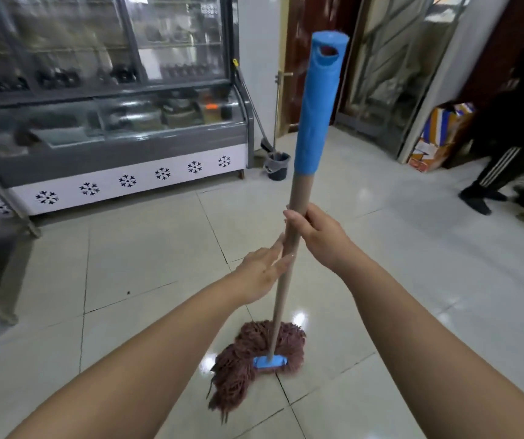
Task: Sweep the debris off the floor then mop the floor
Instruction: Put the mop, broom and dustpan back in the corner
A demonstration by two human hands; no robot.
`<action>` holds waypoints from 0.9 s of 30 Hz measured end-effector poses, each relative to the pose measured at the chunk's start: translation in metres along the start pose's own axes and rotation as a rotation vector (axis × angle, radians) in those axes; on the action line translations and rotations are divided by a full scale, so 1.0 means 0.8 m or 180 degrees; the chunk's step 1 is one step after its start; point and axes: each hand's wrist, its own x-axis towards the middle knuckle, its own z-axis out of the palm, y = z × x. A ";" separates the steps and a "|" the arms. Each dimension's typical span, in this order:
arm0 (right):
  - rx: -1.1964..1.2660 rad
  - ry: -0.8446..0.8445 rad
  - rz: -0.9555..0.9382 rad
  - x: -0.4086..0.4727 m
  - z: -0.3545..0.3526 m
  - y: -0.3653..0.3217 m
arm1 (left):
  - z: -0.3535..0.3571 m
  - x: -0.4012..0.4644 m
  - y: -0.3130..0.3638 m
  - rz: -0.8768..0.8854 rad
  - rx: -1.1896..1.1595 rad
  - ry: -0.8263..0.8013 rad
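Observation:
A mop stands nearly upright in front of me, its tan handle (pixel 295 198) topped by a blue grip (pixel 319 103). Its brown string head (pixel 251 353) with a blue clamp rests on the pale tiled floor (pixel 146 255). My right hand (pixel 317 236) is wrapped around the handle just below the blue grip. Lower on the handle, my left hand (pixel 262 274) lies against it from the left, fingers stretched out and loosely touching it. A small dark speck (pixel 128 293) lies on a tile to the left.
A glass display fridge (pixel 105 122) runs along the left wall. Beside it stand a small dark bin (pixel 277 166) and a leaning broom (pixel 254 115). Metal table legs (pixel 4 198) are at far left. A person's legs (pixel 488 182) and cardboard boxes (pixel 438 134) are at right.

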 end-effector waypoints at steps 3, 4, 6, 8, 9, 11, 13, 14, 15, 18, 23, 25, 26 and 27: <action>0.0154 0.0119 0.0056 0.023 -0.023 0.016 | 0.012 0.039 -0.009 0.0216 -0.0278 -0.0040; 0.0227 0.0170 0.0080 0.033 -0.030 0.021 | 0.014 0.053 -0.007 0.0284 -0.0545 -0.0043; 0.0389 0.0252 0.0178 0.050 -0.045 0.034 | 0.024 0.080 0.000 0.0493 -0.1115 -0.0152; 0.0595 0.0287 0.0335 0.061 -0.060 0.056 | 0.043 0.100 0.009 0.0675 -0.1539 -0.0272; 0.0703 0.0273 0.0409 0.065 -0.067 0.070 | 0.054 0.112 0.012 0.0714 -0.1680 -0.0282; 0.0988 0.0191 0.0530 0.076 -0.083 0.100 | 0.075 0.141 0.018 0.0619 -0.1806 -0.0264; 0.1281 0.0132 0.0620 0.093 -0.102 0.135 | 0.098 0.179 0.031 0.0298 -0.1791 -0.0027; 0.1404 0.0113 0.0658 0.103 -0.114 0.152 | 0.110 0.198 0.039 0.0013 -0.1772 0.0163; 0.1484 0.0096 0.0698 0.115 -0.127 0.168 | 0.122 0.219 0.047 -0.0287 -0.1756 0.0337; 0.1575 0.0037 0.0809 0.160 -0.181 0.210 | 0.152 0.286 0.073 -0.0698 -0.1935 0.0687; 0.1803 0.0065 0.0871 0.227 -0.270 0.267 | 0.180 0.395 0.125 -0.0911 -0.2205 0.0958; 0.1828 0.0128 0.0982 0.250 -0.294 0.283 | 0.190 0.431 0.139 -0.1036 -0.2204 0.1020; 0.1851 0.0187 0.1026 0.264 -0.307 0.288 | 0.190 0.450 0.145 -0.1078 -0.2224 0.1078; 0.1904 0.0247 0.1034 0.281 -0.324 0.292 | 0.187 0.472 0.152 -0.1091 -0.2251 0.1131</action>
